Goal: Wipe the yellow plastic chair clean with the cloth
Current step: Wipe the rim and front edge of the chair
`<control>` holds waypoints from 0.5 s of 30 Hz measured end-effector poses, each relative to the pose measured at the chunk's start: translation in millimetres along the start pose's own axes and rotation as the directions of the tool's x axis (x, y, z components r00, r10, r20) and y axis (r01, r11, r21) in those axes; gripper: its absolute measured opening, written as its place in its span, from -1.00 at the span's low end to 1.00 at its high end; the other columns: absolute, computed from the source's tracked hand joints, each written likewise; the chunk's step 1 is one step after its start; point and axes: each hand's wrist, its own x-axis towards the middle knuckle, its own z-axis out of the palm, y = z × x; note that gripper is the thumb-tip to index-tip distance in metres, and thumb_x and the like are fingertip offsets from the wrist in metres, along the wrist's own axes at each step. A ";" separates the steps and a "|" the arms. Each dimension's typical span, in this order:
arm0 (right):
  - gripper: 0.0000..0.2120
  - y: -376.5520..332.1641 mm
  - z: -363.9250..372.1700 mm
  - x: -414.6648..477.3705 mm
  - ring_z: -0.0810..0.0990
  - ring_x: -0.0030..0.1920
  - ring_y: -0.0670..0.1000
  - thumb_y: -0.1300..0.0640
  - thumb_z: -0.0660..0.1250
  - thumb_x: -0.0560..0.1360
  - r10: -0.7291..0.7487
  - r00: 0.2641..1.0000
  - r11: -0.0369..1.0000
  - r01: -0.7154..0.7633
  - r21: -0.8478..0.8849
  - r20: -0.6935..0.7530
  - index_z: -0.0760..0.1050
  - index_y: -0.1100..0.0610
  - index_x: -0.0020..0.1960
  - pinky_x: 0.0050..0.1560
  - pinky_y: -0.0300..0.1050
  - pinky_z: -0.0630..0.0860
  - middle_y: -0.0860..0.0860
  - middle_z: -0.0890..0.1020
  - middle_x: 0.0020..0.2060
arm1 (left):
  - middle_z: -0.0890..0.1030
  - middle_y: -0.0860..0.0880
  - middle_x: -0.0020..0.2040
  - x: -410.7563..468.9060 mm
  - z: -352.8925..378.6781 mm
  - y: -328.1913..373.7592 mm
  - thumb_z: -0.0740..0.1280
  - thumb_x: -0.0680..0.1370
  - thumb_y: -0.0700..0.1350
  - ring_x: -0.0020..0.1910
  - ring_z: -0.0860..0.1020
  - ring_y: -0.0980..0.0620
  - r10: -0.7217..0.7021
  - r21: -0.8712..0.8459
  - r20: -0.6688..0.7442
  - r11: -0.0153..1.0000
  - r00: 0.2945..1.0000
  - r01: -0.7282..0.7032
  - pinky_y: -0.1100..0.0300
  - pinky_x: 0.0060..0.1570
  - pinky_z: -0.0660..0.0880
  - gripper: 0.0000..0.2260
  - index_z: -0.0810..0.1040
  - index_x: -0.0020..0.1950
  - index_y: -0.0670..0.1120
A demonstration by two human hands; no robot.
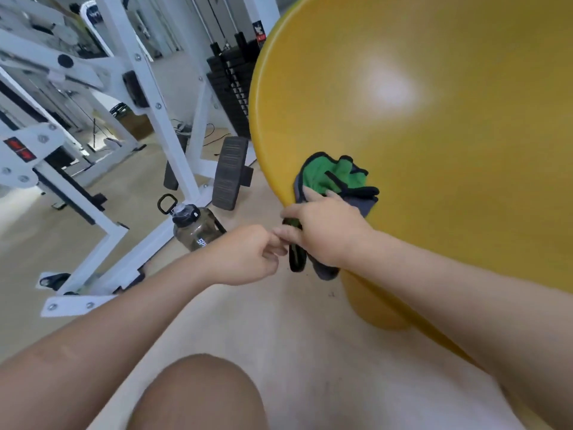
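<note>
The person crouches beside the yellow plastic chair [434, 125], whose broad glossy seat fills the right of the view, with the cloth [336, 178], green with dark edging, bunched on the seat's near rim and hanging over it. The right hand [328, 231] lies over the cloth at the rim, its fingers curled round the hanging fold, so it grips the cloth; the left hand [248, 256] pinches that dark hanging strip just below the rim. The step in hand looks like gathering the cloth for a pass. To do it well, the person would likely fold the loose strip under so nothing trails, flatten the pad against the plastic with the right palm, and sweep in overlapping strokes from the rim inward, steadying the chair with the left hand, since a smooth shell can slide on the floor [217, 321]. Counted: one chair, one cloth, two hands, one dark water bottle [198, 228] standing on the floor at the foot of a white gym frame [145, 88], and one bare knee at the bottom edge.
</note>
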 end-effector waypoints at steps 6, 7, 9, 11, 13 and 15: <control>-0.82 -8.1 1.9 -51.7 0.39 0.20 0.28 0.25 0.25 0.43 -0.046 0.996 0.922 0.073 -0.379 0.078 0.34 0.06 -0.03 -0.12 0.02 0.47 0.21 0.31 0.25 | 0.65 0.01 -0.01 13.8 -25.7 -10.8 0.15 0.36 -0.21 0.01 0.56 -0.04 0.441 0.310 -0.515 0.895 0.735 -0.320 0.05 -0.01 0.53 -0.64 0.66 0.02 -0.04; -0.82 -9.9 -3.6 -54.3 0.45 0.08 0.23 0.25 0.26 0.41 -0.067 0.994 0.916 0.097 -0.390 0.090 0.30 0.05 -0.09 -0.18 0.00 0.50 0.17 0.36 0.13 | 0.64 0.00 0.01 20.7 -28.8 -10.2 0.16 0.37 -0.21 0.02 0.54 -0.05 0.522 0.363 -0.484 0.850 0.703 -0.382 0.04 0.00 0.52 -0.65 0.66 0.02 -0.05; -0.82 -10.5 -21.1 -60.0 0.50 -0.14 0.14 0.25 0.27 0.37 -0.051 0.993 0.923 0.088 -0.374 0.108 0.33 0.03 -0.15 -0.24 -0.04 0.51 0.04 0.45 -0.06 | 0.64 -0.01 0.03 38.6 -30.3 -11.9 0.15 0.37 -0.18 0.06 0.55 -0.06 0.630 0.444 -0.374 0.766 0.680 -0.465 -0.02 0.16 0.47 -0.65 0.66 0.00 -0.04; -0.79 -9.0 -48.9 -59.0 0.49 -0.23 0.05 0.26 0.30 0.34 0.080 0.997 0.987 -0.079 -0.138 0.007 0.43 -0.03 -0.15 -0.30 -0.13 0.47 -0.07 0.51 -0.22 | 0.64 0.02 0.05 55.4 -29.4 -18.5 0.17 0.34 -0.16 0.09 0.55 -0.03 0.663 0.431 -0.341 0.740 0.666 -0.516 -0.03 0.33 0.32 -0.65 0.67 -0.01 -0.01; -0.68 -7.5 -68.8 -42.6 0.49 -0.22 0.03 0.26 0.32 0.36 0.188 0.956 0.981 -0.173 0.084 -0.226 0.45 -0.02 0.06 -0.33 -0.23 0.41 -0.09 0.53 -0.25 | 0.65 0.02 0.02 70.4 -28.4 -28.0 0.16 0.33 -0.17 0.08 0.55 -0.03 0.643 0.312 -0.410 0.765 0.646 -0.563 0.07 0.28 0.32 -0.64 0.66 -0.01 -0.04; -0.53 -9.2 -67.7 -11.4 0.54 -0.12 0.02 0.17 0.37 0.41 0.236 0.915 0.963 -0.177 0.202 -0.326 0.38 0.02 0.28 -0.20 -0.27 0.48 -0.04 0.58 -0.11 | 0.64 -0.04 -0.11 82.3 -32.0 -34.5 0.13 0.33 -0.20 -0.02 0.54 -0.11 0.623 0.246 -0.484 0.771 0.615 -0.588 0.12 0.01 0.42 -0.70 0.63 -0.11 -0.11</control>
